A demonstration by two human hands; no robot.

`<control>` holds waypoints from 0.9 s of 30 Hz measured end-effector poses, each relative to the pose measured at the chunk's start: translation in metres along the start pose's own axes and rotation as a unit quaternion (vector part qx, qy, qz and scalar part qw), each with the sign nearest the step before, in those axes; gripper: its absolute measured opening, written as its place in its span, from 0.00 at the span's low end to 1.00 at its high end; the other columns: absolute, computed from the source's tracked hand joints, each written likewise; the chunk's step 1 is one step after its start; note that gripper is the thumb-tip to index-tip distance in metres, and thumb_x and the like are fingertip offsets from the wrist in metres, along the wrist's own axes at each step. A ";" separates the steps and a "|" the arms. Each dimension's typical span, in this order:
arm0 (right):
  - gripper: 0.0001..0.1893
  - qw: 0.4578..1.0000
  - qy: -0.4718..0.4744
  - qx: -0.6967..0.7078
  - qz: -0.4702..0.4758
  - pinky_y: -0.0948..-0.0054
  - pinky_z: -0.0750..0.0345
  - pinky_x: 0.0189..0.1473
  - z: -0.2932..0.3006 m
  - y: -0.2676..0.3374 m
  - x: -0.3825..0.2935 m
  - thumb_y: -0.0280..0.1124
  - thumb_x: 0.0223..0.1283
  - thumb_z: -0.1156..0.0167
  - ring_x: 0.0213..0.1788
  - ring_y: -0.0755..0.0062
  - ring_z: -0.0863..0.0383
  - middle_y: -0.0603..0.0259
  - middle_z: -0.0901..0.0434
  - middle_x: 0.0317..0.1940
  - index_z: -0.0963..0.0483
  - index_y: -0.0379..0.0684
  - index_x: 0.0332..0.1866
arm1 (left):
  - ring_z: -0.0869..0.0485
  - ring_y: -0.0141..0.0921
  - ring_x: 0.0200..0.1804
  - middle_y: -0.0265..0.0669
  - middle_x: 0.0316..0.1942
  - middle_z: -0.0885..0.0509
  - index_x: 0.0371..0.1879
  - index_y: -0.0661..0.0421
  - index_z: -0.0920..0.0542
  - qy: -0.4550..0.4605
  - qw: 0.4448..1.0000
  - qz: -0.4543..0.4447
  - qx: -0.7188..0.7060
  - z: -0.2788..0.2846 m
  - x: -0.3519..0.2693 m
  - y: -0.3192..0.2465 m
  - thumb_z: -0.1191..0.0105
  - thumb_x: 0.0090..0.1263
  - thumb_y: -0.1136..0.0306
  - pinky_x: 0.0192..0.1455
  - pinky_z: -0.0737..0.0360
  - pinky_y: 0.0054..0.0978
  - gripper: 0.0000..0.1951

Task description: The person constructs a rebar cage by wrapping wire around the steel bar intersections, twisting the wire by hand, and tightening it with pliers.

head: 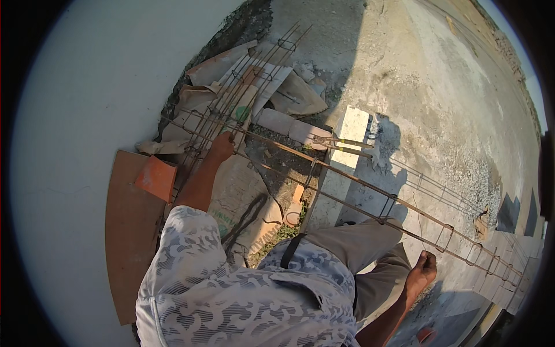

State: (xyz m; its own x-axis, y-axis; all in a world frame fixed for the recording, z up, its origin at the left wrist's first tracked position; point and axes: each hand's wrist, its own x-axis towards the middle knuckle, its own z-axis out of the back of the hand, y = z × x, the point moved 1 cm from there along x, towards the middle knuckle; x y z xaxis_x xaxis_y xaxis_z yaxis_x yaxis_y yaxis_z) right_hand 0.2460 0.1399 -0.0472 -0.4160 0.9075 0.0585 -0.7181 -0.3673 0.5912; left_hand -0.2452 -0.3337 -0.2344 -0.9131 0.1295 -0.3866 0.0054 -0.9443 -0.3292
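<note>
A long rebar cage [347, 174] of rusty bars and square stirrups runs slantwise in front of me. It passes over a pale concrete block [328, 204], and its far right end lies above a grey block stack. My left hand [222, 146] is closed around the cage's nearer bar, the fingers partly hidden. My right hand [422, 270] is off the near side of the cage, thumb and finger pinching a thin wire [419, 219] that rises past the bars. Long-handled pincers [347, 145] rest across the top of the concrete block.
More rebar cages [264, 71] lie over sacks and boards at upper left. Paving blocks [290, 126] form a row beside them. A white wall [73, 173] stands to my left, with a brown board [130, 238] and an orange piece [157, 178] against it. Concrete ground [403, 86] stretches right.
</note>
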 end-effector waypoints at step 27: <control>0.07 0.994 0.086 0.030 0.053 0.68 0.25 0.35 -0.017 0.049 -0.029 0.28 0.71 0.41 0.28 0.66 0.21 0.51 0.17 0.28 0.20 0.34 0.40 | 0.19 0.53 0.60 0.60 0.57 0.19 0.69 0.64 0.30 -0.172 0.960 -0.207 0.077 0.014 -0.025 -0.019 0.39 0.72 0.64 0.60 0.21 0.49 0.29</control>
State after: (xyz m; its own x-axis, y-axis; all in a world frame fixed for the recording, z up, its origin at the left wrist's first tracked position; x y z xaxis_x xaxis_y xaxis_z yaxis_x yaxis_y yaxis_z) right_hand 0.2133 0.0924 -0.0332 -0.5803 0.8143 -0.0129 -0.6325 -0.4406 0.6371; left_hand -0.2287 -0.3231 -0.2064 -0.9051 0.4201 0.0658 -0.4225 -0.8706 -0.2523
